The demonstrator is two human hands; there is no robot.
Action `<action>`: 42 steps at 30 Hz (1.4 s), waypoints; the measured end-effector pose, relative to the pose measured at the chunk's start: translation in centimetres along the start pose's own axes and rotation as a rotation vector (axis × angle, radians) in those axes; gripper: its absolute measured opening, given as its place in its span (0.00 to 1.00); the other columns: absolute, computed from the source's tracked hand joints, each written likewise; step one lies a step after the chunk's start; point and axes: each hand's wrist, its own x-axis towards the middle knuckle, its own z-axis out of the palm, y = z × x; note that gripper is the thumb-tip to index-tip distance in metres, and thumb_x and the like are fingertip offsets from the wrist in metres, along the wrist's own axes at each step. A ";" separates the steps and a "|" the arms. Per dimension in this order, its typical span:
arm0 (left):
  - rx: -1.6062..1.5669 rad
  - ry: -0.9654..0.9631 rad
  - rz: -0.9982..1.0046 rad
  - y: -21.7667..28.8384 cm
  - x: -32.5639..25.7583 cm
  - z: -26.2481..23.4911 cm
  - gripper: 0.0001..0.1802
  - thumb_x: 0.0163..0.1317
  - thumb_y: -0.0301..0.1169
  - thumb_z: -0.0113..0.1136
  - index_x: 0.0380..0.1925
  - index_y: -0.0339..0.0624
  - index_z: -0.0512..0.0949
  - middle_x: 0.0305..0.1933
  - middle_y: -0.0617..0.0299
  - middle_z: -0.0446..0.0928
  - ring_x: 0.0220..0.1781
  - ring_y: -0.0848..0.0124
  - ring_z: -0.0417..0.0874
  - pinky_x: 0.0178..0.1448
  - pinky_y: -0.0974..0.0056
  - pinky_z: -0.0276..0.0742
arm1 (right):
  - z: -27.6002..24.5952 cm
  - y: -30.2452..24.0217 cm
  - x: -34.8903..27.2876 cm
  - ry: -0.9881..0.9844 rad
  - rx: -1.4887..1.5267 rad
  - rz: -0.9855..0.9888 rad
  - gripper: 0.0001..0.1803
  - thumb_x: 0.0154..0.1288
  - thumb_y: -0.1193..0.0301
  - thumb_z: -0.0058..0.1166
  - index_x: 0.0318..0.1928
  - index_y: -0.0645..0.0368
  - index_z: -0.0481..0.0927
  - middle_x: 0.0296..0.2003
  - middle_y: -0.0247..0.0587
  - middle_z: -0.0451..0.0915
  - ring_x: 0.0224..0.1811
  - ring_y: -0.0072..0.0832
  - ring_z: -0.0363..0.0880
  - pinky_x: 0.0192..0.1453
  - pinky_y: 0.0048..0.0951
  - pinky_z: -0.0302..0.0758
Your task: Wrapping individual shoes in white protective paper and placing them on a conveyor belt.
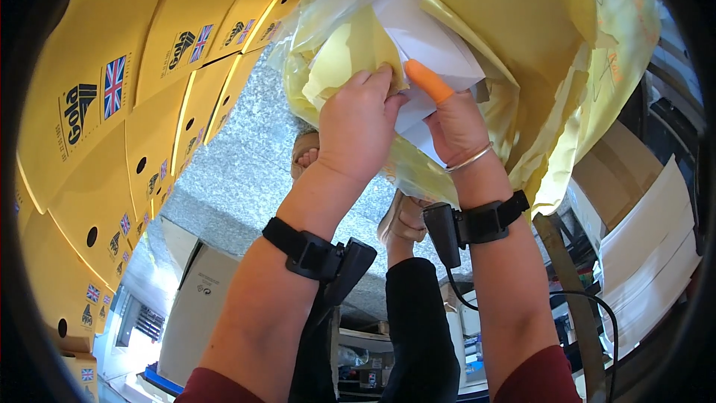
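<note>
My left hand (360,121) is closed, its fingertips pinching the edge of a yellow paper sheet (356,52). Beside it, my right hand (456,125) wears an orange finger cover (428,82) on one digit and grips white paper (429,30); its other fingers are mostly hidden. The papers sit in the mouth of a translucent yellowish plastic bag (630,22), together with a large crumpled yellow sheet (522,22). Black straps with small devices circle both wrists, and a bangle is on the right one.
Stacked yellow boxes (82,97) with round holes rise along the left. Grey speckled flooring (231,172) lies below, where sandalled feet show. Brown cardboard (619,172) and white sheets (645,254) lean at the right. A black cable (597,300) runs from the right wrist device.
</note>
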 end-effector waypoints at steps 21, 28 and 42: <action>-0.218 0.096 -0.039 -0.5 -0.5 0.6 0.16 0.53 0.30 0.68 0.38 0.36 0.74 0.31 0.59 0.79 0.30 0.72 0.81 0.35 0.70 0.78 | 0.1 -0.1 0.3 0.008 0.000 0.042 0.21 0.52 0.71 0.67 0.48 0.57 0.78 0.42 0.30 0.79 0.43 0.20 0.75 0.45 0.24 0.70; -0.203 0.111 -0.110 0.3 -0.4 0.9 0.15 0.56 0.31 0.66 0.38 0.35 0.73 0.30 0.56 0.79 0.30 0.72 0.81 0.35 0.69 0.78 | -0.2 0.4 0.4 0.003 0.038 0.017 0.23 0.51 0.70 0.68 0.49 0.58 0.77 0.44 0.31 0.79 0.45 0.21 0.74 0.48 0.25 0.69; -0.525 0.045 -0.272 -0.9 -0.3 0.5 0.11 0.60 0.29 0.62 0.38 0.31 0.79 0.31 0.61 0.81 0.32 0.79 0.79 0.38 0.74 0.75 | -0.1 0.2 0.4 -0.033 0.087 0.011 0.25 0.52 0.70 0.67 0.52 0.58 0.75 0.46 0.31 0.78 0.48 0.23 0.75 0.49 0.25 0.70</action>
